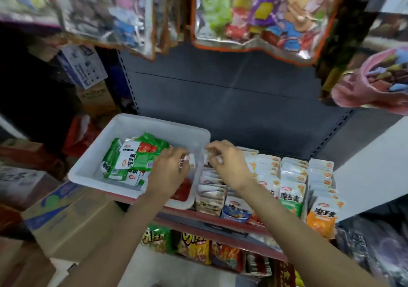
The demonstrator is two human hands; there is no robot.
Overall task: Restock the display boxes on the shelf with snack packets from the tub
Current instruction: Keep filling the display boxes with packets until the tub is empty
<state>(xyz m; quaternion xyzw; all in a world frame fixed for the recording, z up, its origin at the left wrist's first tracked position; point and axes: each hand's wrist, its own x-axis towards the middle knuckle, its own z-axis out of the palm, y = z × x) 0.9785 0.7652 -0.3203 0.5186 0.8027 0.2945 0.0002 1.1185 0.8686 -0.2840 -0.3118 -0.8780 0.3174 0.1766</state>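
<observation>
A white plastic tub sits on the shelf's left end, holding green-and-white snack packets and some red ones. Inside the tub, at its right side, my left hand grips a small white packet. My right hand hovers just right of the tub wall, over the leftmost display box, fingers curled and pinching a small packet. Rows of display boxes filled with upright packets run to the right along the shelf.
A red shelf edge fronts the boxes. Chip bags stand on the lower shelf. Cardboard boxes are stacked at left under the tub. Clear toy bags hang overhead, and the dark back panel rises behind.
</observation>
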